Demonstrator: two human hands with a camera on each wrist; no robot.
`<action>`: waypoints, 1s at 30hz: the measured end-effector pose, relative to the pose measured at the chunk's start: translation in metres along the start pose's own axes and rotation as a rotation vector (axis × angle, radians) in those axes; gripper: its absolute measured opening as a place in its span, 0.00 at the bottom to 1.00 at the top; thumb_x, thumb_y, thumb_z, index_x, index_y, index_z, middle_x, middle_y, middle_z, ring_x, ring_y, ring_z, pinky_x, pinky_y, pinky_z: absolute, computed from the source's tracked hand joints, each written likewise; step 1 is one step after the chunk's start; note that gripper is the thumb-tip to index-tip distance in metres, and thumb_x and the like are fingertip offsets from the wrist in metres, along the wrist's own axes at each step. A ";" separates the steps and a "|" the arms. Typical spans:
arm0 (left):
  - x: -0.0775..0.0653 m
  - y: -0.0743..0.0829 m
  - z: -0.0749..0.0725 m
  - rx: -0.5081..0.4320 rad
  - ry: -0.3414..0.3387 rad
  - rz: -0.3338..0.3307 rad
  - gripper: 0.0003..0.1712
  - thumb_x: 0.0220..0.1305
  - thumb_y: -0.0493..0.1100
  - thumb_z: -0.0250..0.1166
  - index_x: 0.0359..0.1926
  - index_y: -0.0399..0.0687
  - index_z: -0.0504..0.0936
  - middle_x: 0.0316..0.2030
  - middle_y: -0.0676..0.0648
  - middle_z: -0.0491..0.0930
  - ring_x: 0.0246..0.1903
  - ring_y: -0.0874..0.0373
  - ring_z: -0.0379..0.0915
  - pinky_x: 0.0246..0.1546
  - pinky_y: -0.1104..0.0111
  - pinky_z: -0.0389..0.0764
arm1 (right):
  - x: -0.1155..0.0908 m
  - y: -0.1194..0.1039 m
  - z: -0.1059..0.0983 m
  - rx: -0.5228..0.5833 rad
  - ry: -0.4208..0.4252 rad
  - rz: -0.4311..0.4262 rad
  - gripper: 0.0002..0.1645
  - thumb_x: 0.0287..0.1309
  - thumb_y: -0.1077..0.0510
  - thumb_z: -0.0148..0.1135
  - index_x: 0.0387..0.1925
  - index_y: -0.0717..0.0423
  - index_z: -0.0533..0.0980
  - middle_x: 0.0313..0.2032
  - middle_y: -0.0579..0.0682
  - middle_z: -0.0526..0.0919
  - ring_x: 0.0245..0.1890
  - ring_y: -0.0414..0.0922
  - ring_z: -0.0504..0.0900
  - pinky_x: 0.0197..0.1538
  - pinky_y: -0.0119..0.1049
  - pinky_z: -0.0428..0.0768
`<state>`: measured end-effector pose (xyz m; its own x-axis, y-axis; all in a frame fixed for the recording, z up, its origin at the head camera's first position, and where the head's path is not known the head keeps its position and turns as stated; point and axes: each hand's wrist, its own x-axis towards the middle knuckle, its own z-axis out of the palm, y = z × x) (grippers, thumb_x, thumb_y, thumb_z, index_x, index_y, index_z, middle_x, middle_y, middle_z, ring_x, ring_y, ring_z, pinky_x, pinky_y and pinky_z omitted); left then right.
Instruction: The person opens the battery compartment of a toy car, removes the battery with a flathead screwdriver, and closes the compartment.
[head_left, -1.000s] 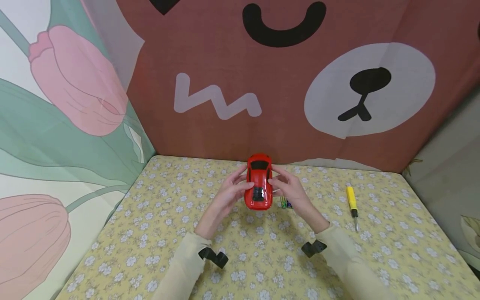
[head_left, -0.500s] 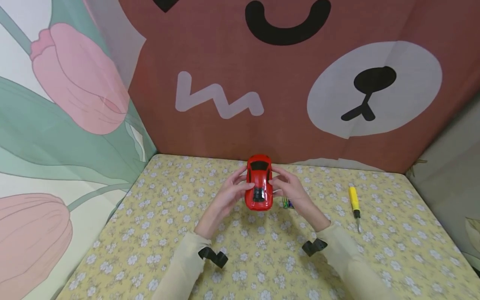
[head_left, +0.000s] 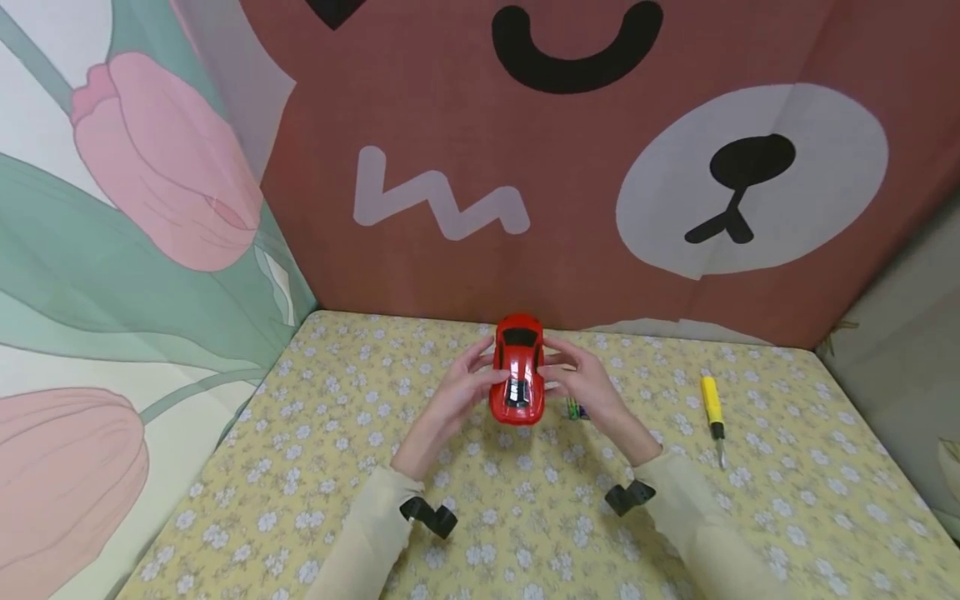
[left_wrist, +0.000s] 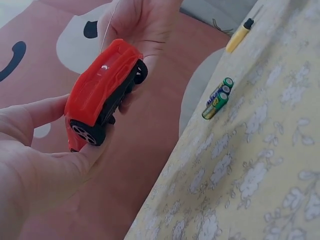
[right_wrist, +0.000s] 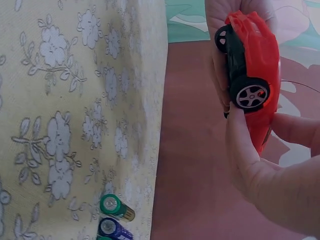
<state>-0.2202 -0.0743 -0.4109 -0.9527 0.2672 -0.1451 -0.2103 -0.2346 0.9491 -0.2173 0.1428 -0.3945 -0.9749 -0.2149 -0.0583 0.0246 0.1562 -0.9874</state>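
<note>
A red toy car [head_left: 517,358] with black windows is held up between both hands over the table. My left hand [head_left: 459,392] grips its left side, thumb on the body near one end. My right hand [head_left: 592,387] pinches the opposite side. The left wrist view shows the car's black underside edge and wheels, clear of the tabletop, and a thin wire [left_wrist: 109,25] rising from it. Partly hidden behind my right hand in the head view, several small batteries [left_wrist: 218,98], green and blue, lie on the table.
To the right lies a screwdriver [head_left: 712,410] with a yellow handle, its metal tip towards me. Yellow flowered cloth covers the table [head_left: 300,467]. A printed bear curtain [head_left: 450,275] hangs along the back edge, and a tulip curtain [head_left: 172,167] on the left.
The car has tilted slightly and sits a touch lower in the head view, still gripped by both hands. The whole scene shifts a little with the head.
</note>
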 end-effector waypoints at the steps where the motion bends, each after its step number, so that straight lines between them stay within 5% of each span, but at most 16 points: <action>1: 0.000 0.000 0.000 0.015 0.007 0.002 0.45 0.66 0.34 0.66 0.81 0.45 0.58 0.69 0.35 0.68 0.54 0.49 0.77 0.57 0.62 0.78 | 0.000 0.001 0.000 -0.006 0.001 0.001 0.37 0.70 0.63 0.61 0.76 0.65 0.63 0.59 0.70 0.74 0.47 0.53 0.86 0.52 0.56 0.84; 8: 0.001 -0.009 -0.001 0.196 -0.002 -0.007 0.43 0.68 0.37 0.66 0.80 0.41 0.59 0.68 0.33 0.69 0.60 0.43 0.75 0.60 0.54 0.78 | 0.005 0.012 0.004 -0.024 -0.004 0.033 0.34 0.70 0.66 0.61 0.73 0.71 0.64 0.59 0.74 0.75 0.44 0.57 0.87 0.51 0.58 0.84; 20: 0.006 -0.026 -0.010 0.420 -0.023 -0.067 0.37 0.73 0.36 0.62 0.77 0.34 0.61 0.56 0.33 0.79 0.53 0.45 0.80 0.54 0.57 0.82 | 0.015 0.034 0.018 -0.220 -0.055 0.118 0.34 0.66 0.64 0.67 0.68 0.77 0.68 0.51 0.70 0.81 0.35 0.52 0.88 0.42 0.47 0.88; 30: 0.007 -0.029 -0.005 0.645 0.015 -0.013 0.33 0.73 0.33 0.59 0.75 0.28 0.64 0.63 0.30 0.76 0.62 0.40 0.74 0.63 0.51 0.75 | 0.020 0.039 0.026 -0.246 -0.067 0.137 0.26 0.65 0.67 0.66 0.63 0.73 0.75 0.52 0.69 0.82 0.36 0.54 0.89 0.39 0.44 0.88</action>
<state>-0.2223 -0.0703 -0.4410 -0.9549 0.2521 -0.1571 -0.0519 0.3790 0.9239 -0.2305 0.1197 -0.4379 -0.9492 -0.2378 -0.2060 0.0922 0.4156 -0.9049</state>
